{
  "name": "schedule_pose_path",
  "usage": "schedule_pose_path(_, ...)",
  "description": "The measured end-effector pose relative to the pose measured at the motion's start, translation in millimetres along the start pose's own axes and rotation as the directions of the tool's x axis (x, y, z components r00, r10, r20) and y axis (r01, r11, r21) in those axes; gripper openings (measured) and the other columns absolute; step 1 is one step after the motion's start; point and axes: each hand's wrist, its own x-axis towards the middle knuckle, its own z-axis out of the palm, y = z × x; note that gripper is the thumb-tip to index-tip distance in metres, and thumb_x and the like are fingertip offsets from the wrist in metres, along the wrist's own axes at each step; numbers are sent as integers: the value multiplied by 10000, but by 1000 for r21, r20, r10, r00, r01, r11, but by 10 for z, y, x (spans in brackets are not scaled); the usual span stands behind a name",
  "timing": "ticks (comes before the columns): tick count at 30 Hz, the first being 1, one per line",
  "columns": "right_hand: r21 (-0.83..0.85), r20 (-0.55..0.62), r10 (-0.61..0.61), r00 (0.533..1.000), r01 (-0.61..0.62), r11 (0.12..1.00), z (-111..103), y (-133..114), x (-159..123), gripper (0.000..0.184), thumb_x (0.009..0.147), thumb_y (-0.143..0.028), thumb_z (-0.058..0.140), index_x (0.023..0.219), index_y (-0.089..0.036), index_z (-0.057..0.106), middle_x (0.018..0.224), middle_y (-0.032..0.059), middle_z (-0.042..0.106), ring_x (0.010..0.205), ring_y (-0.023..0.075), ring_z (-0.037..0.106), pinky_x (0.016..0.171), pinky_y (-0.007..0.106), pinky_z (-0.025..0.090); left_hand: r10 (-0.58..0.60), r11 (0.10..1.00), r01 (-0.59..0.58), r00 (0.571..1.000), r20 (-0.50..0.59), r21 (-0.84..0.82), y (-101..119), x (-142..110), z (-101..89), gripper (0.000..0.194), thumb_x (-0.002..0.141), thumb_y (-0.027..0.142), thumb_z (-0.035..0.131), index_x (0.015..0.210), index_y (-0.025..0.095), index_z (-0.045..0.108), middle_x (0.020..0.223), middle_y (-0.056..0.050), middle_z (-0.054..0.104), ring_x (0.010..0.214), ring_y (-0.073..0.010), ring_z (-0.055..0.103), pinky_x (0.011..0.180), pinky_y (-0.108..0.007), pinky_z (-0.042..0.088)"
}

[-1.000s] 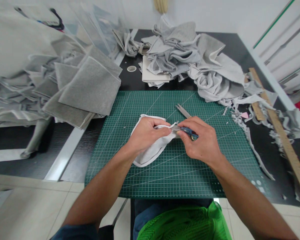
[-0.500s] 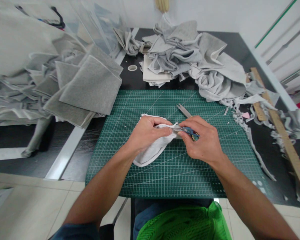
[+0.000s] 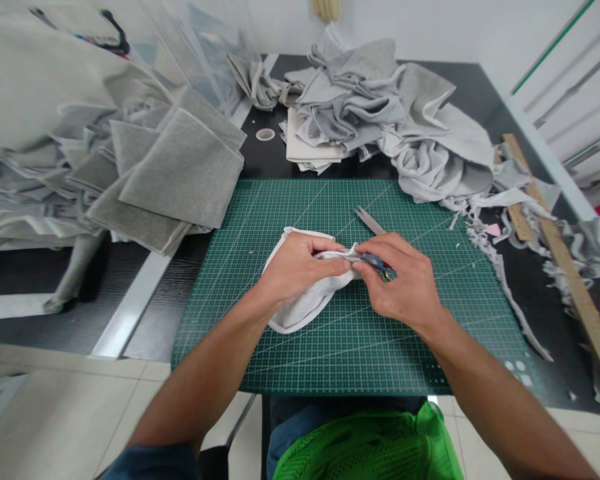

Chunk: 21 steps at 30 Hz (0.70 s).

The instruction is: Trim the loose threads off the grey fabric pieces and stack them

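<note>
My left hand [image 3: 303, 263] pinches the upper edge of a pale grey fabric piece [image 3: 300, 312] between thumb and fingers. The cloth has a raised rim and hangs down onto the green cutting mat [image 3: 330, 360]. In my right hand [image 3: 403, 280] are small blue-handled thread snips [image 3: 375, 261], their tips against the fabric edge beside my left thumb. My right fingers also touch the cloth there; the snips' blades are partly hidden. Behind that hand lies a pair of metal scissors [image 3: 369, 219], blades showing and handles covered by the hand.
Folded grey fabric pieces [image 3: 185, 173] are heaped on the left. A large pile of grey cloth [image 3: 355, 100] lies at the back, near a white tape roll [image 3: 265, 135]. Wooden rulers [image 3: 563, 247] and fabric scraps [image 3: 497, 263] line the right side.
My left thumb has shifted slightly right along the fabric edge, closer to my right fingers. The snips have turned a little in my right hand. The rest looks the same.
</note>
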Motion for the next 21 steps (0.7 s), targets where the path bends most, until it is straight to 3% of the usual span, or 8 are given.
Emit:
schedule_pose_path(11,-3,23,-3,1000,3,1000,-2,8,9,163,921,-209,654,1071,-225,715,1007,76,735,956,236,710,849,413,601,16,1000,-16,1000,-14,-24,-13,5,4,206,781,315,811,941,187,836,898,-57,794,778,-179,708,674,-273,536)
schedule_pose_path(21,21,18,4,1000,-5,1000,0,2,-2,181,896,-190,675,1070,-211,718,1012,77,732,952,232,710,847,407,598,-38,999,38,999,8,-11,-12,7,9,236,768,304,826,967,178,835,853,-45,790,713,-161,684,633,-256,504)
